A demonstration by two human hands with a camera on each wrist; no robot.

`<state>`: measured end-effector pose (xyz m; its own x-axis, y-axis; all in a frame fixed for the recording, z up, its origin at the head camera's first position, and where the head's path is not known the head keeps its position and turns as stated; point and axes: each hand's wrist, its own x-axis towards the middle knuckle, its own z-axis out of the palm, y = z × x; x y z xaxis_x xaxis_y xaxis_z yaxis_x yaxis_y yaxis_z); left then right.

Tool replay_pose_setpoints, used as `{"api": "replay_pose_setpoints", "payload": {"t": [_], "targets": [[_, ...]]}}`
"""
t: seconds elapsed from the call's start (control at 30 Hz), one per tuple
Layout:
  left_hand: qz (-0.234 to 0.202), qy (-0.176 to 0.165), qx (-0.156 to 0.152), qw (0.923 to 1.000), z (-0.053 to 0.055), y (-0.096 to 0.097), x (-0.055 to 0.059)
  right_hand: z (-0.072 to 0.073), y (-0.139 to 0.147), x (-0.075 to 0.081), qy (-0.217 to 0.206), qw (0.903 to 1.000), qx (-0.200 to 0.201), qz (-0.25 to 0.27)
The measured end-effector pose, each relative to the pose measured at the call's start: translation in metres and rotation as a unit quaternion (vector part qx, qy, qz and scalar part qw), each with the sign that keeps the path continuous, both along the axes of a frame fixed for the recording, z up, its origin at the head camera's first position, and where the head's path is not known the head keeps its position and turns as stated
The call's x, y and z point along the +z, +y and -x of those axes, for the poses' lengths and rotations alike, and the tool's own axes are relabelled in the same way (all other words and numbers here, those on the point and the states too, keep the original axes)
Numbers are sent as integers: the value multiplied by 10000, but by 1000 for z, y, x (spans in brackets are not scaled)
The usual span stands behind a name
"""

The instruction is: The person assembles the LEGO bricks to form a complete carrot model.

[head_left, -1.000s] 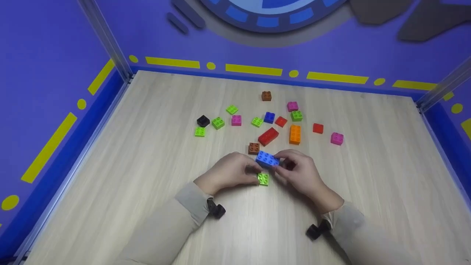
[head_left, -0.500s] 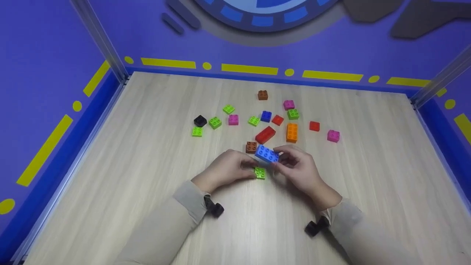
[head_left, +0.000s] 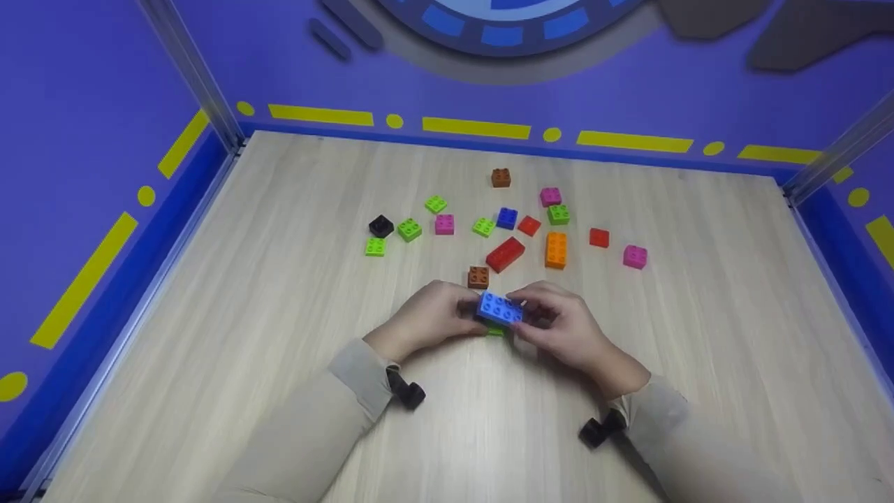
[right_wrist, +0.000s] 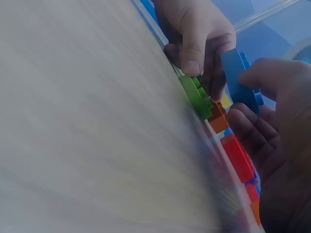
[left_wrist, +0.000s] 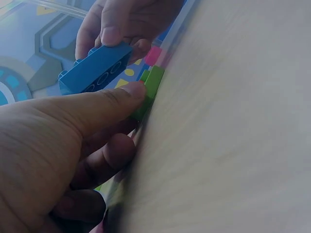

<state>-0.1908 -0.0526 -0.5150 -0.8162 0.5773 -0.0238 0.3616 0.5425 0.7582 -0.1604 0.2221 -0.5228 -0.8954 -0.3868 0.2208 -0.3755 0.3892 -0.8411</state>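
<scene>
My right hand (head_left: 564,323) pinches a light blue eight-stud toy brick (head_left: 499,308) between thumb and fingers. In the head view the blue brick overlaps a lime green brick (head_left: 495,332), so only the green one's near edge shows. Both wrist views show a gap between the two, with the blue brick above. My left hand (head_left: 431,321) pinches the green brick (left_wrist: 152,87) at its left side, low on the wooden table. Just beyond the hands lies a brown four-stud brick (head_left: 478,277).
Farther back lie a red long brick (head_left: 505,254), an orange brick (head_left: 556,250), a dark blue brick (head_left: 507,218), a black brick (head_left: 381,226) and several green, pink and red ones. A purple-blue wall (head_left: 335,84) closes the table's far side.
The blue brick has come left and toward me, from beyond the green brick to over it, covering most of it in the head view. My left hand keeps its place at the green brick.
</scene>
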Motion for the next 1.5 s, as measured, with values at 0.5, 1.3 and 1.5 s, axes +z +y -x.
{"api": "replay_pose_setpoints", "payload": {"t": [0.5, 1.3, 1.5], "targets": [[96, -10, -88, 9999, 1, 2, 2, -1, 1, -3, 138, 9968, 423, -663], [490, 296, -327, 9978, -2, 1, 4, -6, -6, 12, 128, 9842, 431, -1714], [419, 396, -393, 9976, -2, 2, 4, -8, -10, 16, 54, 9812, 389, -1890]]}}
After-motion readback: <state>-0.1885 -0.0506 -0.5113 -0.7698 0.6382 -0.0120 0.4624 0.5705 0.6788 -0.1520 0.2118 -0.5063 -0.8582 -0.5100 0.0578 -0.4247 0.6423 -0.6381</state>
